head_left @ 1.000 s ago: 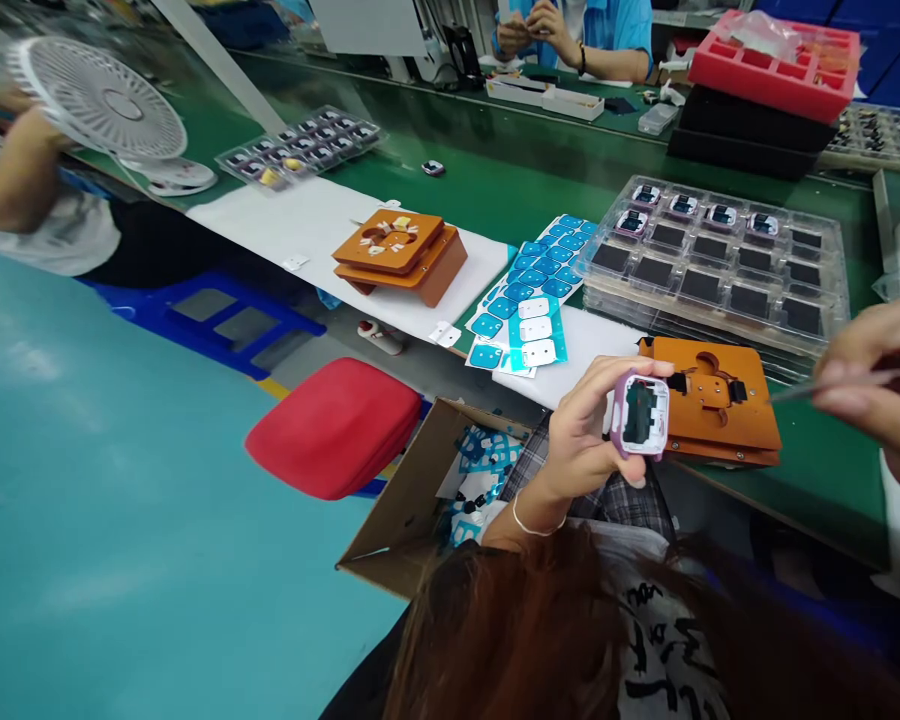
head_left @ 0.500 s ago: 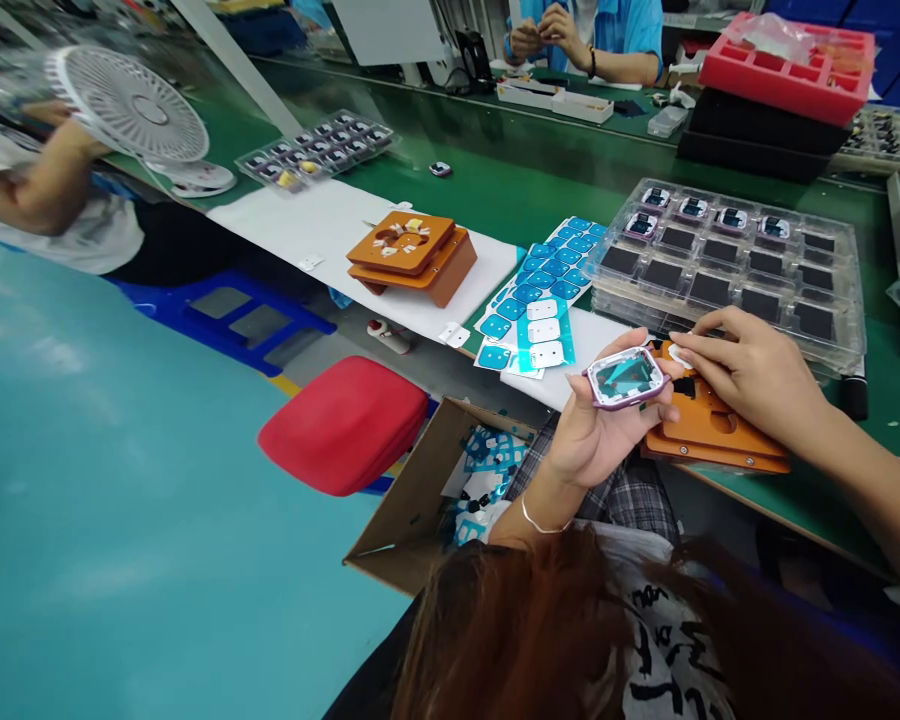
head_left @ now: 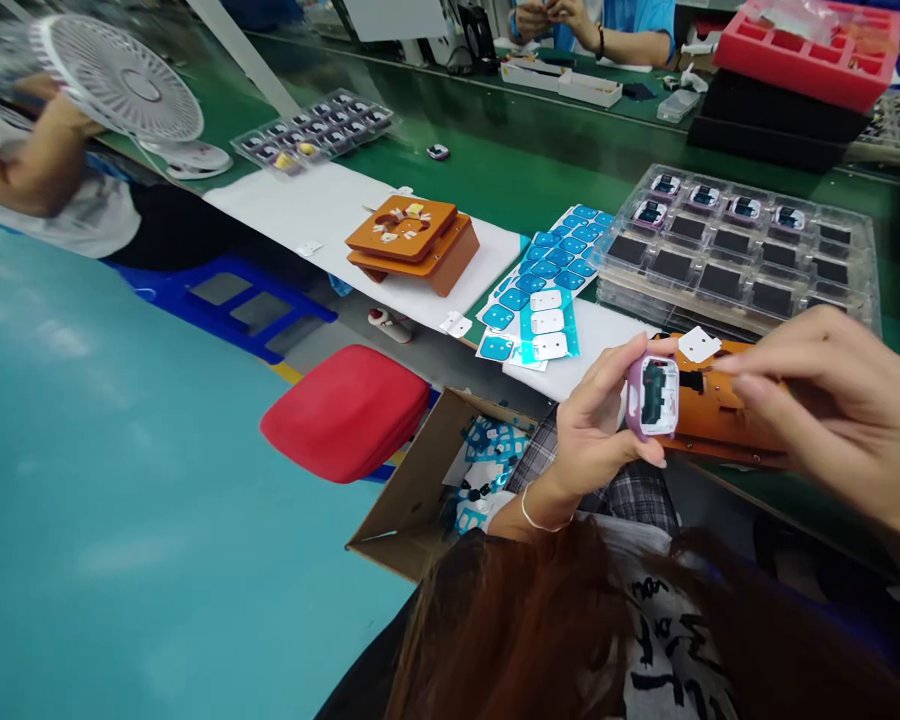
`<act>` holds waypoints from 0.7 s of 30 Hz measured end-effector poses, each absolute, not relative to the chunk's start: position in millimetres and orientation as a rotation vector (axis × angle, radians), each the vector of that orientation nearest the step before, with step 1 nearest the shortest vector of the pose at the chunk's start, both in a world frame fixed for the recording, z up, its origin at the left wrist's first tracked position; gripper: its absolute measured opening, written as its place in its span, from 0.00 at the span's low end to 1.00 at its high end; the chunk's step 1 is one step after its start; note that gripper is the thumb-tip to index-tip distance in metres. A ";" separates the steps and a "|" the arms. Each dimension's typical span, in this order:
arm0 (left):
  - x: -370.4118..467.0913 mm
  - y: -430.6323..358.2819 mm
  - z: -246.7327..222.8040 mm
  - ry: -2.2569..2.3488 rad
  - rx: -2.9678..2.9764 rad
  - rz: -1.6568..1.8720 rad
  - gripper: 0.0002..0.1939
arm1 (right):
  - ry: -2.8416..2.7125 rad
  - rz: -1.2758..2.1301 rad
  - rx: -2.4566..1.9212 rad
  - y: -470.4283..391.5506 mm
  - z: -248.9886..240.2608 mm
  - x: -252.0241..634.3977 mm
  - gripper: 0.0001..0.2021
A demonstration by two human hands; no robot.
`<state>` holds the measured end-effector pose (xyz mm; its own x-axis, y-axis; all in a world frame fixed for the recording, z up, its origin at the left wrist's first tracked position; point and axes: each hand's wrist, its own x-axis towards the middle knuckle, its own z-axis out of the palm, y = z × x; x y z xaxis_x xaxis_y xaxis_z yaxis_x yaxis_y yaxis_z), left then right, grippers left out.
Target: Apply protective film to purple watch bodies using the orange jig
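Note:
My left hand (head_left: 596,425) grips a small purple watch case (head_left: 652,398) upright by its edges. The case has a white inner rim, and dark parts show in its opening. A thin white rounded piece (head_left: 699,345) with small dark holes is at the fingertips of my right hand (head_left: 840,400), which is closed in a pinch. Both hands are over an orange fixture block (head_left: 709,425) at the bench edge, with a black patch on its top. My right hand hides part of the block.
A clear tray (head_left: 742,245) with watch cases stands behind my hands. Blue sticker sheets (head_left: 544,270) and a second orange fixture (head_left: 412,240) lie left. A cardboard box (head_left: 405,490) and red stool (head_left: 345,412) are below. Two other people sit nearby; a fan (head_left: 120,85) stands far left.
My left hand has turned the watch case from nearly flat to upright. My right hand has moved right and towards me, off the orange fixture, with the white piece at its fingertips.

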<state>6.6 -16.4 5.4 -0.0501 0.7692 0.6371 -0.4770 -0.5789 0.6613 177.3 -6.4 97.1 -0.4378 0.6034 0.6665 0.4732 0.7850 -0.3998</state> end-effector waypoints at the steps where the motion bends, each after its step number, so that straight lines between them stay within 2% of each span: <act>1: 5.6 -16.1 4.6 0.356 1.421 1.800 0.34 | -2.117 0.354 -0.780 -13.6 100.9 174.9 0.08; 4: 1.8 -15.1 4.6 0.356 1.676 1.822 0.38 | -2.096 0.758 -0.778 -28.5 105.5 169.6 0.08; 8: -1.7 -15.8 8.0 0.399 1.883 1.795 0.38 | -2.041 1.088 -0.829 -33.3 106.6 166.4 0.05; 13: -2.6 -16.1 9.7 0.408 1.894 1.803 0.37 | -2.024 1.189 -0.928 -33.0 110.7 165.5 0.09; 21: -3.4 -14.8 7.9 0.393 1.954 1.833 0.37 | -1.977 1.330 -0.903 -32.1 110.2 166.6 0.07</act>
